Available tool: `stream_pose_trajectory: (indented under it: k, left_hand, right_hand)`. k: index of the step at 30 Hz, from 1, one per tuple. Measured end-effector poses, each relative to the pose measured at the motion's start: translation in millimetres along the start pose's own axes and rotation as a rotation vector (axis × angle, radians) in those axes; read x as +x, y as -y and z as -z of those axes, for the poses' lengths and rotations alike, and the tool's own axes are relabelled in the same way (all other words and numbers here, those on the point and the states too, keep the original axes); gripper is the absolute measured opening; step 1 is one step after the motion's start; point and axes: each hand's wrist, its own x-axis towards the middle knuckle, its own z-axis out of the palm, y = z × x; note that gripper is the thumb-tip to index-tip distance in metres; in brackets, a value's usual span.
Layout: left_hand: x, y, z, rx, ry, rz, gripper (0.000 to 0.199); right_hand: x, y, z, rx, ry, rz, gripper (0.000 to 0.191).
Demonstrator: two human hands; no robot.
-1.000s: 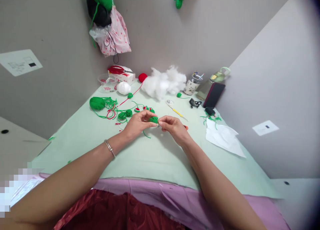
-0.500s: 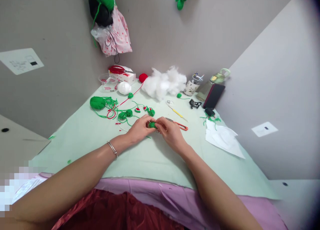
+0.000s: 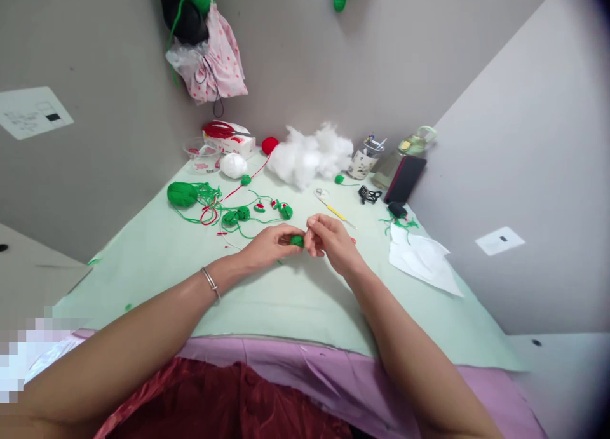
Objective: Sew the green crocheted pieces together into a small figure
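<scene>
My left hand (image 3: 269,245) is closed round a small green crocheted piece (image 3: 296,241), held between thumb and fingers above the table. Just to its right is my right hand (image 3: 330,241), its thumb and fingertips pinched together; what lies in the pinch is too small to make out. Beyond the hands lie several green crocheted balls (image 3: 230,218) with trailing yarn, and small red, white and green pieces (image 3: 259,208). A yellow-handled crochet hook (image 3: 336,213) rests behind my right hand. The orange-handled cutter there is almost wholly hidden by that hand.
White stuffing (image 3: 309,156) is heaped at the back, beside a red yarn ball (image 3: 269,145). Green yarn (image 3: 182,194) and a white ball (image 3: 234,166) lie left. A pen cup (image 3: 363,162), phone (image 3: 405,180), bottle (image 3: 414,143), black hair clip (image 3: 369,194) and white paper (image 3: 422,261) stand or lie right.
My right hand has drawn slightly away from the green piece, its fingertips now raised and pinched. The orange-handled cutter has become mostly covered. The whole view has shifted a little.
</scene>
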Motion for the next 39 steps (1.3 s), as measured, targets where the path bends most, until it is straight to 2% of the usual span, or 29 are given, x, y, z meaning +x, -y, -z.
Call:
stream_pose_trajectory:
  k: [3, 6, 10, 19, 21, 25, 28, 35, 39]
  left_hand:
    - [1, -3, 1.8, -0.128, 0.045, 0.008, 0.030]
    - [0, -5, 4.7, -0.161, 0.099, 0.044, 0.030]
    - [-2, -8, 5.9, -0.226, 0.193, 0.081, 0.036]
    - [-5, -12, 5.4, -0.244, 0.083, 0.087, 0.027]
    - [-5, -12, 6.1, -0.257, 0.072, 0.083, 0.024]
    - [-5, -10, 6.8, -0.285, 0.139, 0.101, 0.023]
    - [-4, -11, 9.1, -0.328, 0.124, 0.134, 0.025]
    - [1, -13, 26.1, -0.535, -0.100, 0.111, 0.023]
    - [2, -18, 28.7, -0.569, -0.138, 0.098, 0.023]
  right_hand:
    - [2, 0, 3, 0.114, 0.052, -0.023, 0.034]
    - [5, 0, 6, 0.251, 0.019, -0.025, 0.038]
    - [9, -2, 7, 0.315, -0.027, -0.072, 0.042]
    - [14, -5, 11, 0.347, -0.048, -0.138, 0.029]
    - [16, -6, 14, 0.361, -0.085, -0.131, 0.027]
    - [21, -9, 23, 0.370, -0.219, -0.066, 0.025]
    - [23, -12, 30, 0.323, -0.274, -0.032, 0.024]
    - [27, -20, 49, 0.056, -0.437, 0.092, 0.028]
    - [27, -21, 51, -0.279, -0.374, 0.082, 0.020]
